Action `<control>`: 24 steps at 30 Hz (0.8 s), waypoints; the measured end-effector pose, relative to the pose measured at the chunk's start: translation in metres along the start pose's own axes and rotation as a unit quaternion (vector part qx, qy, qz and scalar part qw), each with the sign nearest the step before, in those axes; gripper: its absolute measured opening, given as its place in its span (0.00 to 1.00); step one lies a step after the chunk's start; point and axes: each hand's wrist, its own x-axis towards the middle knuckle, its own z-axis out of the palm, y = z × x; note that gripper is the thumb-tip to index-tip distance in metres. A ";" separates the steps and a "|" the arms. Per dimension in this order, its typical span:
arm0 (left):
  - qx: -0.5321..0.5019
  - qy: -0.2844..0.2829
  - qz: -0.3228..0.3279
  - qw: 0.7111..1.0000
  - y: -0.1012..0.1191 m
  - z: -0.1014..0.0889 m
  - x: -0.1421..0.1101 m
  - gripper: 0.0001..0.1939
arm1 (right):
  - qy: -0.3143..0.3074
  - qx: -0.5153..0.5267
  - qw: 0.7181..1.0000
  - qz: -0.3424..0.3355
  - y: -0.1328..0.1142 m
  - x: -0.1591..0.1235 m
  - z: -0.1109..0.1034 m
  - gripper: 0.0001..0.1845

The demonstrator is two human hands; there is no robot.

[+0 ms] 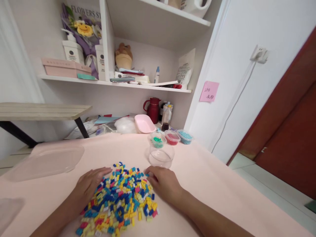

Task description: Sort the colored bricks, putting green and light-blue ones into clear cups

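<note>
A loose pile of small toy building bricks [120, 194] in blue, teal, yellow, pink and white covers the cloth before me. Along the pile's left edge lies my left hand [91, 181], open, its fingers stretched out together and holding nothing. My right hand [164, 181] rests at the upper right edge, fingers curled, with a teal brick [147, 174] between thumb and forefinger. Just beyond it stands a clear round tub [161, 158]. Behind that are a tub of green bricks [157, 141], a tub of red bricks [172, 137] and a tub of light blue bricks [185, 136].
A clear plastic lid [51, 161] lies flat at the left on the pink tablecloth [197, 184]. At the back stand a pink basin [145, 124], a red jug [153, 110] and a bottle of dark liquid [166, 118]. A wooden bench [44, 111] is at the left.
</note>
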 end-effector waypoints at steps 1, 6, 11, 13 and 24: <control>0.000 0.001 0.001 1.000 0.000 0.000 0.000 0.27 | 0.004 0.004 1.000 0.005 0.001 0.000 0.000 0.16; -0.021 0.005 0.007 1.000 0.006 -0.001 0.000 0.28 | 0.018 0.008 1.000 0.009 0.001 -0.002 0.002 0.19; -0.008 0.002 0.003 1.000 0.004 -0.001 0.000 0.27 | 0.026 0.001 1.000 0.008 0.000 -0.002 0.001 0.14; 0.002 -0.002 0.005 1.000 0.003 -0.001 0.000 0.26 | 0.028 0.006 1.000 0.007 -0.001 -0.002 0.000 0.13; 0.006 -0.001 -0.007 1.000 0.008 0.000 -0.001 0.27 | 0.229 0.147 0.962 0.004 0.014 -0.009 -0.040 0.10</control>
